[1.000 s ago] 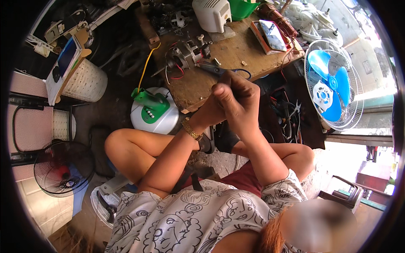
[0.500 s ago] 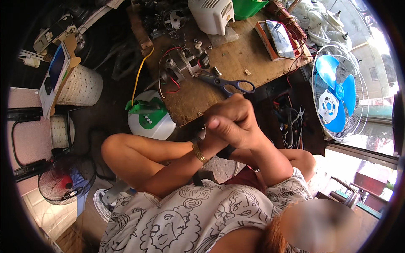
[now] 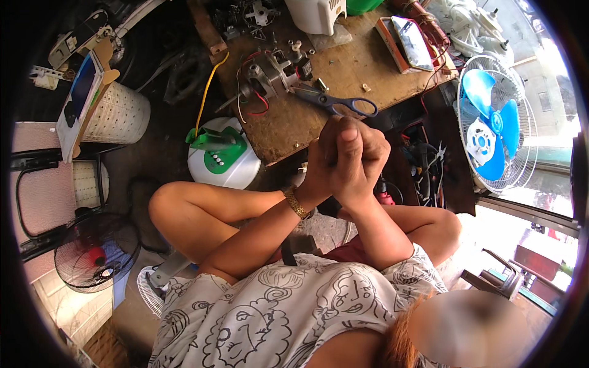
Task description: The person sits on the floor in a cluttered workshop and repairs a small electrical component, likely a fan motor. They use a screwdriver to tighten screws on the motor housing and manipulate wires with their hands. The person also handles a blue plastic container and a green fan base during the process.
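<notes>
My two hands are pressed together above the near edge of the wooden board. My right hand [image 3: 360, 161] is closed, its thumb on top and its fingers folded against my left hand [image 3: 316, 173]. A gold band circles the left wrist. The left fingers are mostly hidden, and any small thing between the palms cannot be made out. Just beyond the hands lie dark-handled scissors [image 3: 329, 102]. Their blades point to a metal fan motor [image 3: 265, 75] with red and white wires, lying on the board [image 3: 279, 132].
A white and green fan base [image 3: 207, 167] with a yellow cord stands left of the board. Right of it are tools [image 3: 429, 168] and a fan with blue blades [image 3: 492, 122]. A phone [image 3: 412, 44] rests on an orange box. A black-caged fan [image 3: 92, 254] stands at lower left.
Both hands, still clasped, have risen slightly away from me and to the right. The right thumb now points upward, away from me. The view has shifted a little.
</notes>
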Demonstrator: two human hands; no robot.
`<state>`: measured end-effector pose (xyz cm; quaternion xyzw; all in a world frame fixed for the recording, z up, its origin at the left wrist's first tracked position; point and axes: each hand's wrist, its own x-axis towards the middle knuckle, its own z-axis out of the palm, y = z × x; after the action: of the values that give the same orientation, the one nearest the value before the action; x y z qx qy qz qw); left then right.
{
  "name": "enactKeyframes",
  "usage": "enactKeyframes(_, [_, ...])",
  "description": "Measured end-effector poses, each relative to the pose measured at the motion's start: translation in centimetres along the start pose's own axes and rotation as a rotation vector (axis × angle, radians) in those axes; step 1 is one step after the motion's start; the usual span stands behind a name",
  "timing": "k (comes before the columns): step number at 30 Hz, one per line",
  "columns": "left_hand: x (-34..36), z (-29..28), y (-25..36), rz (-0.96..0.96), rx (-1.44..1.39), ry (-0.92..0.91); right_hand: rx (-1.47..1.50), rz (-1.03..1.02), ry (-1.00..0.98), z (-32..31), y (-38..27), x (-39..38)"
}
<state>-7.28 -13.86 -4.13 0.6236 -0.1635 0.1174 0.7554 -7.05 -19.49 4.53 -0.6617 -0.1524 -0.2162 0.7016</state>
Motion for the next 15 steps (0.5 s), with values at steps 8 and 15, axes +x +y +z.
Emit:
enactKeyframes(8, [1.2,0.3,0.2,0.121,-0.003,-0.061,0.220,0.102,-0.227,-1.7,0.5,1.8])
enactKeyframes(15, [0.5,1.3,-0.2,0.079,0.163,0.167,0.539,0.272,-0.481,-2.0,1.4,3.4])
